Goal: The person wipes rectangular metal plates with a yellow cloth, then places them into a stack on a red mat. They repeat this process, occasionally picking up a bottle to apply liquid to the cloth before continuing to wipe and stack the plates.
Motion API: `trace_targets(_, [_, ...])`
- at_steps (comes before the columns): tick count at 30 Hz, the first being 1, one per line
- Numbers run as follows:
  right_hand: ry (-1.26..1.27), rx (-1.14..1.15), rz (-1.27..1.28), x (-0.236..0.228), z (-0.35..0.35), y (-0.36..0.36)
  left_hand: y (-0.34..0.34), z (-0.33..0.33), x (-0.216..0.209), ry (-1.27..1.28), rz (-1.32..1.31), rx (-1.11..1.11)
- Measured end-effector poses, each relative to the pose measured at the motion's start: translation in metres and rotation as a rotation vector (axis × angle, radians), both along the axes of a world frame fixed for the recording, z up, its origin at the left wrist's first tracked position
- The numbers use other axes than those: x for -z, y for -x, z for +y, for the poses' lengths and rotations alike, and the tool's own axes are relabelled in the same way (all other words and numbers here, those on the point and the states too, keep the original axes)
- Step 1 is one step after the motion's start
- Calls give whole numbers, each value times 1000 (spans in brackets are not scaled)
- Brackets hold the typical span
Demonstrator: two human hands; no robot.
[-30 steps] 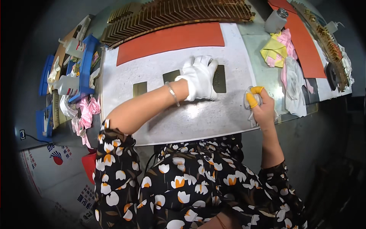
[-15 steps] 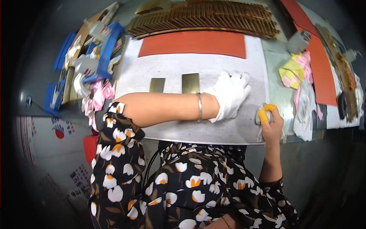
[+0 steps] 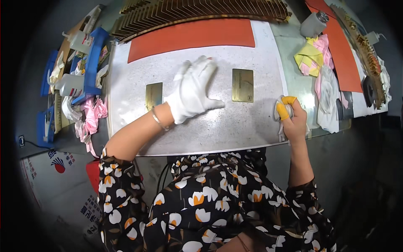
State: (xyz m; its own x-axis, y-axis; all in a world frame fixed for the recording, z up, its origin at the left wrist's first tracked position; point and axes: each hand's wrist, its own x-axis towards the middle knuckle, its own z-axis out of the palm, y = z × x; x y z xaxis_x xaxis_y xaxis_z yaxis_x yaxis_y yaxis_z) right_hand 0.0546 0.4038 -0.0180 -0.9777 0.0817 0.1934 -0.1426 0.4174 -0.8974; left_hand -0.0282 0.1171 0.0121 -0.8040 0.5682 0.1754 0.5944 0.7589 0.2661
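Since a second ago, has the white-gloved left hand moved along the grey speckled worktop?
Yes. The left hand shifted leftward, away from the right hand at the worktop edge.

Speckled grey worktop (image 3: pixel 210 126) with two brass plates (image 3: pixel 242 85), orange mat (image 3: pixel 191 35).

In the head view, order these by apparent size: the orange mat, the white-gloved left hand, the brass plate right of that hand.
1. Orange mat
2. Left hand
3. Brass plate

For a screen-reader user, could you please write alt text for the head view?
A person's white-gloved left hand lies flat on a speckled grey work sheet between two brass plates, while the right hand, with yellow finger cots, holds a white cloth at the sheet's edge.
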Motion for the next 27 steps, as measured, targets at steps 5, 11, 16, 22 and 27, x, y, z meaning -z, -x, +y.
trace_targets(5, [-329,-70,13,-15,-12,17,-8,-9,9,75,67,-17])
trace_targets(11, [-637,-238,-42,-40,-53,73,-3,18,17,65,84,13])
trace_targets(16, [-789,-272,-173,-39,-76,108,1,24,19,62,88,2])
trace_targets(22, [-832,-256,-169,-31,-88,116,2,24,20,78,84,-23])
trace_targets(27, [-880,-244,-203,-32,-91,118,5,25,18,86,46,-21])
